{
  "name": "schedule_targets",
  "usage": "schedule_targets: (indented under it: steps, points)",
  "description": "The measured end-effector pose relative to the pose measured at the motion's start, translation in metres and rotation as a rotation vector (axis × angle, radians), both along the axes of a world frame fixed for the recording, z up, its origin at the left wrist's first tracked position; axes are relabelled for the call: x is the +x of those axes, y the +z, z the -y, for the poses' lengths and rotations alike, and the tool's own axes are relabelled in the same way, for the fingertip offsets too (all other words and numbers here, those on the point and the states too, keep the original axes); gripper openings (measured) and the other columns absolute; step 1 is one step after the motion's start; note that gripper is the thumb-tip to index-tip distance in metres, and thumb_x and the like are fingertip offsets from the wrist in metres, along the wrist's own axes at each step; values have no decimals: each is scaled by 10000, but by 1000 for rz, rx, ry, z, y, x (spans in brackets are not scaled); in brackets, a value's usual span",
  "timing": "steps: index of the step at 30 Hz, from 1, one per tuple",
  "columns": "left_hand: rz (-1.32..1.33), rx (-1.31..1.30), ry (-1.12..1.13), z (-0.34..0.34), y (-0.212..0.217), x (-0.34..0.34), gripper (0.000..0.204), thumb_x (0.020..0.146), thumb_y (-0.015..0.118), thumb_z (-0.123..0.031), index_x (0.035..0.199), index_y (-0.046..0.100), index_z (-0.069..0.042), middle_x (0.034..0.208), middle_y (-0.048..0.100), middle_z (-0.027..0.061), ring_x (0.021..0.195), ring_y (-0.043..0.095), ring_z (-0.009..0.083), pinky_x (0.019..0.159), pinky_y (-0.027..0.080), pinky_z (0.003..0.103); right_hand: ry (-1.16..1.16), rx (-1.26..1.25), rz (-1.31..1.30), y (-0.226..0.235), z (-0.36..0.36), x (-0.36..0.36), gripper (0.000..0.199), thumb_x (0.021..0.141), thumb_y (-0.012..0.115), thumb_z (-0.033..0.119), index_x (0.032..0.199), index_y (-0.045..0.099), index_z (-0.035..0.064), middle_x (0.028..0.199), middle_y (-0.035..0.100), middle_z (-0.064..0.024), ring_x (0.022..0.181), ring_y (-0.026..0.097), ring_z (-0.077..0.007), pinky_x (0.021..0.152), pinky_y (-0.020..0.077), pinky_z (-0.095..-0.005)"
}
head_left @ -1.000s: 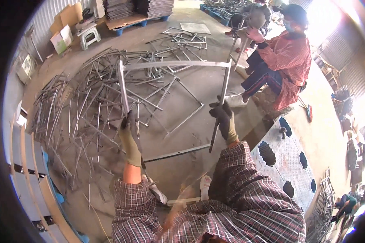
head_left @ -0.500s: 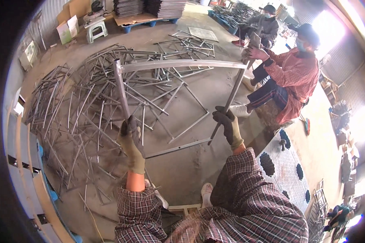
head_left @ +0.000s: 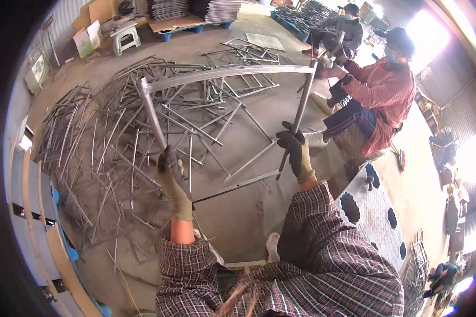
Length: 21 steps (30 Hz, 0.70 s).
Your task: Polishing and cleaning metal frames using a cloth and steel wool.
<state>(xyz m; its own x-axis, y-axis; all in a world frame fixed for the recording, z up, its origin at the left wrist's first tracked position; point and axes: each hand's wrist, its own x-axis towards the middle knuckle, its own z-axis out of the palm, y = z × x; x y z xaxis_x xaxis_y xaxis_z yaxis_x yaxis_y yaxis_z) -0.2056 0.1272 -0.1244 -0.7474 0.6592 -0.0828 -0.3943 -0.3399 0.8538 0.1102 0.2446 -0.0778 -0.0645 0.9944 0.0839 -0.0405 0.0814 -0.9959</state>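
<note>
I hold up a grey metal frame (head_left: 230,73) with two round tube legs and a slightly curved flat bar across its top. Around the left leg, low down, my gloved left hand (head_left: 173,182) is closed. My gloved right hand (head_left: 297,152) grips the right leg, its index finger partly raised off the tube. A thinner bar (head_left: 238,187) with small dark marks crosses lower down and seems to join the legs; its left end is hidden by my left hand. Both gloves are cream with dark palms and fingers.
Many similar metal frames (head_left: 127,121) lie tangled on the floor ahead and left. A co-worker in a red checked top (head_left: 381,100) sits at right, another (head_left: 336,34) behind. A grey panel with dark-edged holes (head_left: 373,211) is by my right side. Stacked parts (head_left: 169,9) stand far back.
The frame's top has shifted slightly left, and its right end no longer sits as far right. My hands stay on the legs. The nearer co-worker's hands have moved.
</note>
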Motion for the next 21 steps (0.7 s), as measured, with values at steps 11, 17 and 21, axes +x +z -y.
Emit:
schedule_targets:
  steps: [11, 17, 21]
  points:
    - [9, -87, 116, 18, 45, 12, 194, 955, 702, -299, 929, 670, -109, 783, 579, -45, 599, 465, 21, 514, 329, 199, 22, 61, -39, 0, -5, -12, 464, 960, 623, 193, 1365, 554, -23, 1078, 683, -103, 977, 667, -188, 889, 533, -308]
    - [-28, 43, 33, 23, 31, 8, 251, 956, 699, -295, 1094, 715, -86, 873, 605, -55, 705, 510, 18, 590, 368, 182, 36, 7, -82, -9, -1, -8, 476, 964, 610, 186, 1378, 537, -38, 1082, 698, -112, 989, 671, -202, 899, 533, -311]
    - [-88, -26, -6, 19, 21, 7, 271, 969, 666, -294, 1136, 725, -89, 900, 620, -45, 711, 511, 20, 600, 374, 188, 61, -20, -62, -14, 0, 0, 474, 969, 607, 203, 1361, 539, -55, 1094, 699, -128, 1024, 674, -219, 955, 531, -330]
